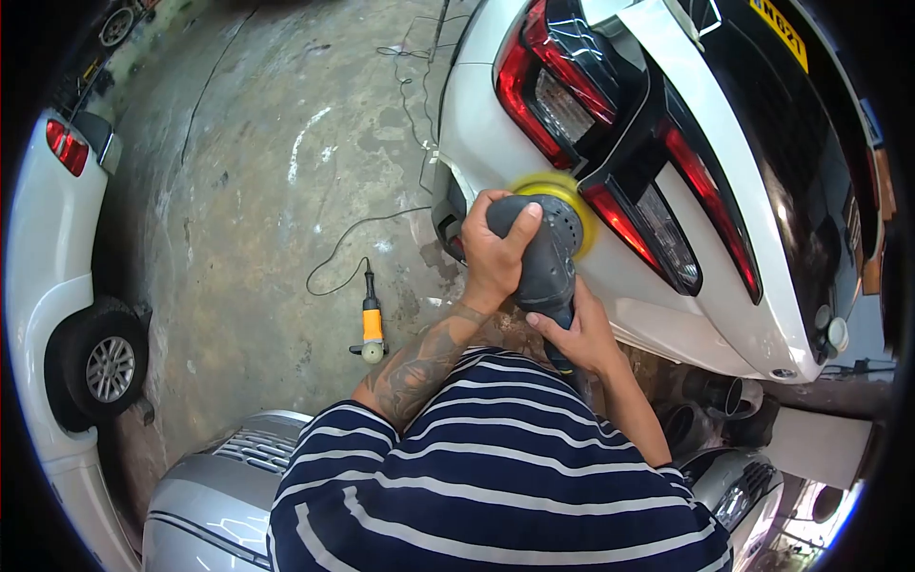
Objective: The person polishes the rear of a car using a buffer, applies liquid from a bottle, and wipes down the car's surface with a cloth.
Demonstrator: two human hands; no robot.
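Both hands hold a dark grey power polisher [548, 267] with a round yellow pad [583, 205]. My left hand [498, 246] is wrapped over the polisher's head, its thumb on top. Lower down, my right hand [583, 334] grips the handle. The pad lies against the white car's rear body [496, 133], beside the red and clear tail light [634, 229]; its edge looks blurred. The pad's underside and some fingers are hidden.
An orange and black power tool [372, 324] with a cord lies on the concrete floor [257, 229]. Another white vehicle [57, 238] stands at the left. A silver car [210, 496] is at the lower left. Dark round objects [715, 391] sit at the lower right.
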